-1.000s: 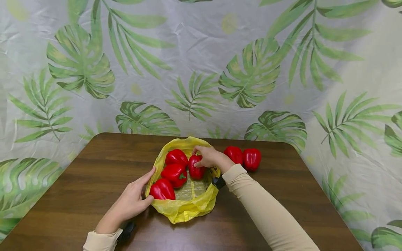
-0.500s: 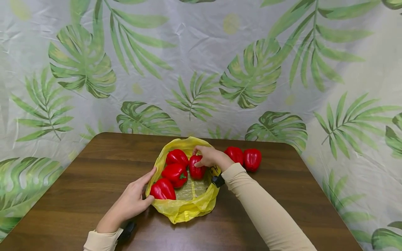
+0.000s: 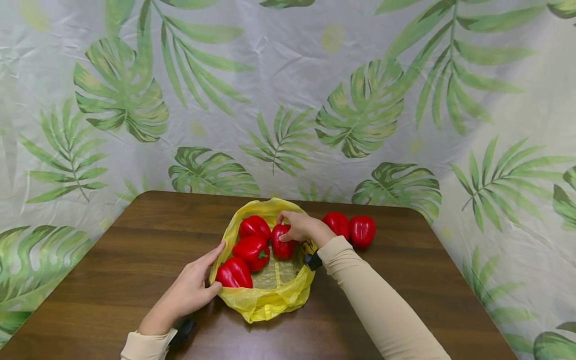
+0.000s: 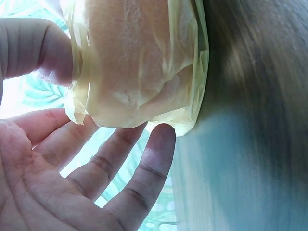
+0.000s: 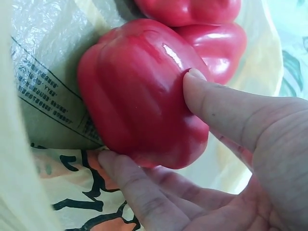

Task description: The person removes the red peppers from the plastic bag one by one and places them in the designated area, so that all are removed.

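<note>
A yellow plastic bag (image 3: 258, 305) stands with its mouth wide open on the table, its rim rolled down. Inside it lie several red bell peppers, among them one with a green stem (image 3: 250, 253). My right hand (image 3: 300, 226) reaches over the bag's right side and grips a red bell pepper (image 5: 139, 91) between thumb and fingers. This pepper sits in the bag beside the others. Against the bag's left side rests my left hand (image 3: 191, 286), thumb and fingers spread. In the left wrist view, its fingers (image 4: 144, 178) are mostly straight and touch the bag's outer wall.
Two more red bell peppers, one partly behind my right wrist (image 3: 336, 225) and one farther right (image 3: 362, 231), lie on the brown wooden table (image 3: 135, 240). Behind the table's far edge hangs a leaf-patterned cloth (image 3: 288, 100).
</note>
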The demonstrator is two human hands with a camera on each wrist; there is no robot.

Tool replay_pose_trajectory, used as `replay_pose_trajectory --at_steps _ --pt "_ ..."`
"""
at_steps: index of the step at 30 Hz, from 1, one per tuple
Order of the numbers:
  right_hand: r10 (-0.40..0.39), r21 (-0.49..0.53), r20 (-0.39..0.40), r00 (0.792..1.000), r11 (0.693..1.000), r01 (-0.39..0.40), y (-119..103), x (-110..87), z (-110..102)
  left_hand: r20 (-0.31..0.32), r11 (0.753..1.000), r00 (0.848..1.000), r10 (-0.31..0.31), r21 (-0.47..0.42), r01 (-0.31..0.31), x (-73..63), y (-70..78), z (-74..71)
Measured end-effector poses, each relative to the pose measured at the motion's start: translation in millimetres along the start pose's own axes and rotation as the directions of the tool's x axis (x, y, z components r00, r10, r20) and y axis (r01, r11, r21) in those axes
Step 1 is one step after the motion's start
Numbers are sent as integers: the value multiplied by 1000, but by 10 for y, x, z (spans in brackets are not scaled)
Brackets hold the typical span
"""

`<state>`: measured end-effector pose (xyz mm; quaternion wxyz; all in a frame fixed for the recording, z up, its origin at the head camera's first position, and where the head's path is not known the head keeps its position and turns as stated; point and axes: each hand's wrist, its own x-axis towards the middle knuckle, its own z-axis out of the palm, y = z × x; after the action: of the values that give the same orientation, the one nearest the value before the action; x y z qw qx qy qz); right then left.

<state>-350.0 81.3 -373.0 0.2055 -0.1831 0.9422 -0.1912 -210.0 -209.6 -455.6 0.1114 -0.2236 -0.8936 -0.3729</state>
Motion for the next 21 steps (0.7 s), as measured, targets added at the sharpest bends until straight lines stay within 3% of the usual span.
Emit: replay_pose_trajectory --at_steps 17,21 --pt "-5 22 -19 1000 1000 6 12 -57 47 -12 1000 1000 21 4 -21 -9 -25 21" --pt "-6 40 -17 1000 999 6 2 -95 25 -30 998 999 43 47 -42 -1 -22 18"
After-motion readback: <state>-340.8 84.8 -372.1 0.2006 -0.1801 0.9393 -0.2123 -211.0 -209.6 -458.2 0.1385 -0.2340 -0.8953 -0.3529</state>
